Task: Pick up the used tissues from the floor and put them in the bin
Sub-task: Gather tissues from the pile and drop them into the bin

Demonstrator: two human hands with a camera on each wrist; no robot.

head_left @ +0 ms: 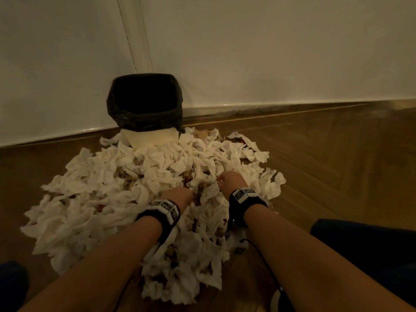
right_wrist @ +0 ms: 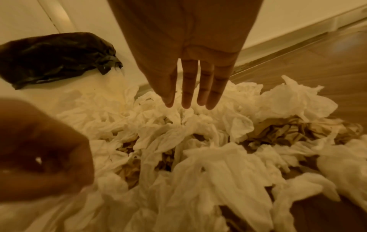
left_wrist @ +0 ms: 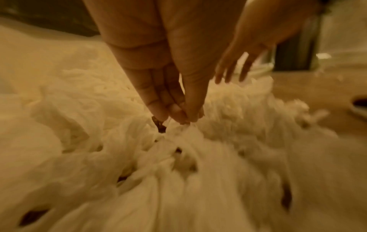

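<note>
Used tissues point(head_left: 126, 188) lie in one broad heap on the wooden floor point(head_left: 337, 154), spreading from the bottom of the head view up to the foot of the bin; the crumpled sheets overlap, so any pull is likely to drag neighbours along. The bin point(head_left: 145, 102) stands at twelve o'clock from the heap, against the white wall point(head_left: 270, 52), its black liner folded over the rim and its mouth open, an easy drop for a handful. The left hand point(head_left: 177, 197) reaches into the heap's middle, its grip closed: fingertips point(left_wrist: 158, 112) and thumb pinch a tuft of tissue. The right hand point(head_left: 231, 180), at two o'clock from the left, hangs released, fingers point(right_wrist: 187, 87) straight above the tissues and holding nothing.
</note>
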